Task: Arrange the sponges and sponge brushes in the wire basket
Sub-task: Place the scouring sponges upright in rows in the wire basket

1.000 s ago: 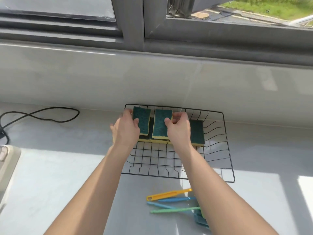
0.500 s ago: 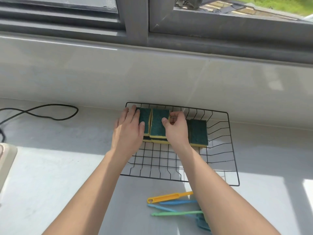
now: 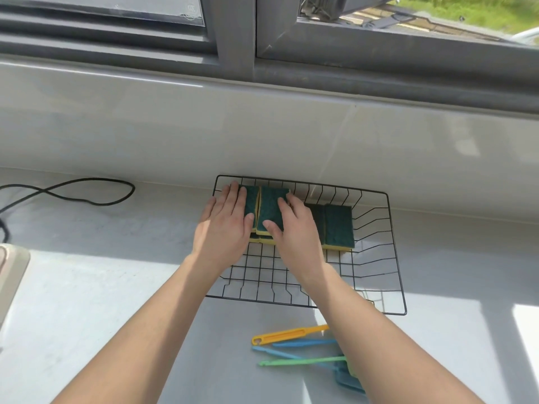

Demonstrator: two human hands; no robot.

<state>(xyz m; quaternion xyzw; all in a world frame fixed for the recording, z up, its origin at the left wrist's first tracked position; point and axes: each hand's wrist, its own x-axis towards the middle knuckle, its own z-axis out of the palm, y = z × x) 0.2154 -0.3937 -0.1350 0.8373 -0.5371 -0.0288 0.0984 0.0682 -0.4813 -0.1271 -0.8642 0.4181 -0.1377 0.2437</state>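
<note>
A black wire basket [image 3: 394, 258] stands on the counter against the wall. Green-and-yellow sponges lie in its far part: two side by side on top of others at the left [image 3: 269, 207], and one flat at the right [image 3: 339, 225]. My left hand [image 3: 226, 225] lies flat, fingers extended, over the leftmost sponge [image 3: 251, 203] and the basket's left rim. My right hand [image 3: 294, 228] rests flat on the second top sponge and hides the sponges beneath it. Sponge brushes with yellow [image 3: 288, 335], blue [image 3: 304, 342] and green [image 3: 303, 361] handles lie on the counter in front of the basket, their heads partly behind my right forearm.
A black cable [image 3: 96, 189] loops on the counter at the left. A beige object [image 3: 11, 275] sits at the left edge. The tiled wall and window frame rise right behind the basket. Sunlit patches fall on the counter at the right.
Both hands have gone from pinching the two top sponges to lying flat on them. The sponges now sit lower and close together.
</note>
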